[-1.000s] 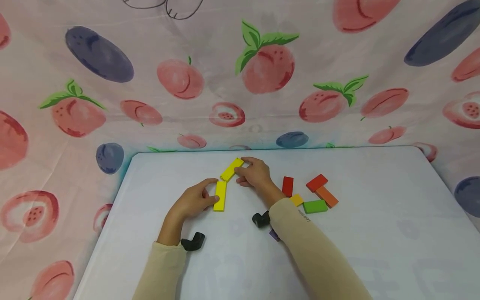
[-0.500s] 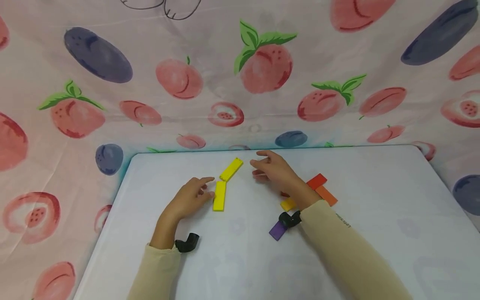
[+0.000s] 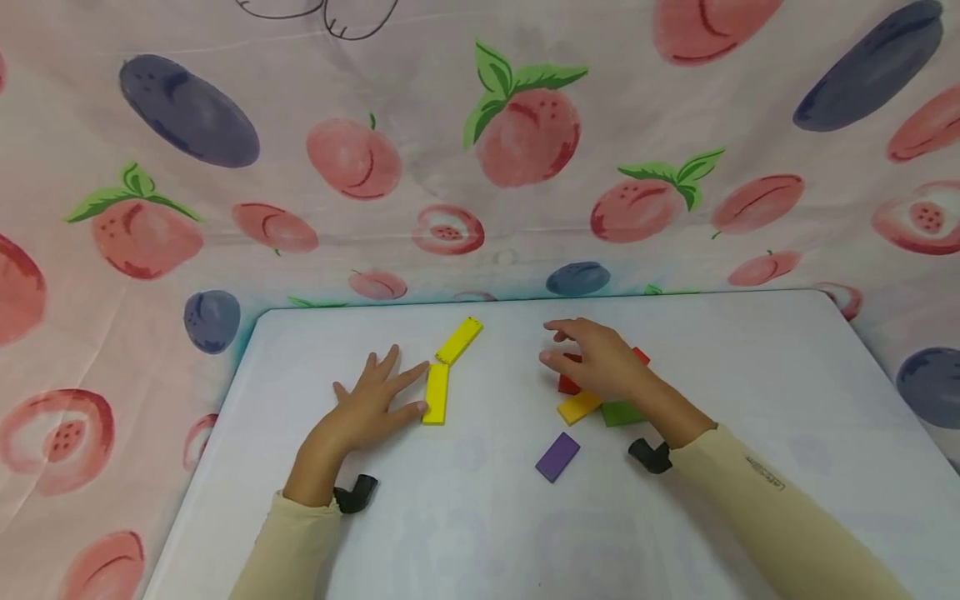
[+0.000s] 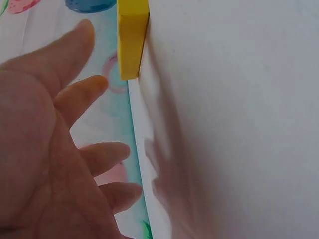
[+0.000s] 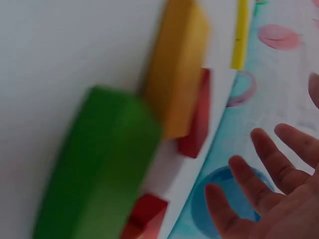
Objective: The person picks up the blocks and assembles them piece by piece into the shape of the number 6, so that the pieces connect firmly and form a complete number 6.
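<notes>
Two yellow blocks lie end to end on the white table, the nearer one [image 3: 436,394] nearly straight and the farther one [image 3: 459,341] slanting to the right. Beside the nearer block, my left hand [image 3: 363,417] has its fingers spread, index tip and thumb right at its left side. My right hand [image 3: 603,362] hovers over the coloured blocks with loosely bent fingers and holds nothing. Partly under it in the head view are a red block [image 3: 567,385], an amber block [image 3: 579,408], a green block [image 3: 621,414] and another red block [image 3: 641,356]. The right wrist view shows the green block [image 5: 99,164] large and blurred.
A purple block [image 3: 557,457] lies apart, nearer the front. Black wrist-worn pieces sit at the left cuff [image 3: 356,494] and the right cuff [image 3: 650,456]. A fruit-printed cloth [image 3: 525,208] hangs behind the table's [image 3: 480,533] far edge.
My right hand has let go of the farther yellow block and moved right over the coloured blocks, uncovering the purple one. My left hand has loosened off the nearer yellow block and spread its fingers.
</notes>
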`<state>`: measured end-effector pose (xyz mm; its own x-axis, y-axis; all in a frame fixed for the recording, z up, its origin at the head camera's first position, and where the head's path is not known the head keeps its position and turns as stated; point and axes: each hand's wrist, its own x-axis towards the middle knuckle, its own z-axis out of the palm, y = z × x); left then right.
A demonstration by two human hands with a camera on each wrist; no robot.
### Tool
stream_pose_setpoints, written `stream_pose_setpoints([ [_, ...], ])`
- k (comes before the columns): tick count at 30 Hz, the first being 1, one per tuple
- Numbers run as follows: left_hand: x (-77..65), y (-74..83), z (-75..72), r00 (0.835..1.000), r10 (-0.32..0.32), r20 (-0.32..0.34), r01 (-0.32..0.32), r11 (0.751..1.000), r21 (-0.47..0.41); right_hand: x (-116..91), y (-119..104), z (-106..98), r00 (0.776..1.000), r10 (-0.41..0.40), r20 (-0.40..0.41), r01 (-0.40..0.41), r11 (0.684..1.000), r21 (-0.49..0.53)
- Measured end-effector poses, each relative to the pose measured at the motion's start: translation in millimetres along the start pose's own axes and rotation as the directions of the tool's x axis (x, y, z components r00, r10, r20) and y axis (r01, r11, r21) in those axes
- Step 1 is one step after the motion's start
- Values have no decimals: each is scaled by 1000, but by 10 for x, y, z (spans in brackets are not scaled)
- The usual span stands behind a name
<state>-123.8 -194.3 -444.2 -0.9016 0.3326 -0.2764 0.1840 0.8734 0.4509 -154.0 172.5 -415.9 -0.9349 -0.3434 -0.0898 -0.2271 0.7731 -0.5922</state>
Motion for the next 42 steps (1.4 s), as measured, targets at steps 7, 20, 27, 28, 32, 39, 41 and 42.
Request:
stream_pose_setpoints([
  [7,25,-29,-3,999,-16,47,16,1000,-8,-106,144,70,1000,3,29,3,976,-217],
  [20,55,-35,-39,996,-5,84,6,1000,-12,-109,323,126,997,7,81,19,945,-326],
  [27,84,-54,0,996,0,87,-1,1000,13,-100,383,139,998,1,61,20,943,-332],
  [28,86,-51,-1,996,0,87,-1,1000,17,-97,392,142,998,0,59,20,943,-332],
  [32,91,-45,-7,996,-8,88,5,1000,29,-77,413,153,998,-3,55,21,945,-326],
  [39,112,-45,11,996,-16,91,13,999,36,-60,402,144,998,9,54,8,951,-308],
  [41,113,-36,11,996,-17,92,13,999,37,-64,387,136,999,16,49,-1,956,-294],
  [42,113,-32,10,996,-17,93,14,999,36,-69,380,132,999,19,46,-5,958,-285],
])
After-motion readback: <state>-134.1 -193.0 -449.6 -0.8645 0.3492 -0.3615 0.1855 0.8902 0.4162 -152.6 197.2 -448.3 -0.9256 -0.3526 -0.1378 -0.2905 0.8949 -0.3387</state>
